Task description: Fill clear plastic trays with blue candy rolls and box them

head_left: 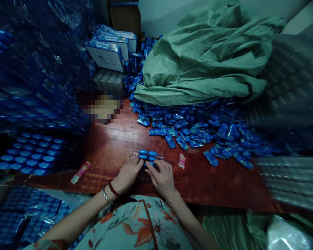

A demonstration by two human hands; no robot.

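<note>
On the table in front of me lies a clear plastic tray (160, 157) with moulded hollows, partly filled with small blue capsule-shaped containers (143, 152). My left hand (129, 173) is at its near left side, thumb and fingertips closed at one of the blue containers. From the right, my right hand (163, 177) has its thumb and fingers bent around another blue container (151, 163) at the near edge of the group. The fingers partly hide both pieces and the near part of the tray.
Loose blue containers (181, 124) are heaped under a green sack (203, 66). Filled trays (31, 158) are stacked left, clear trays (289, 177) right. Printed boxes (106, 55) stand behind. Pink wrappers (182, 160) lie on the red-brown table (109, 142).
</note>
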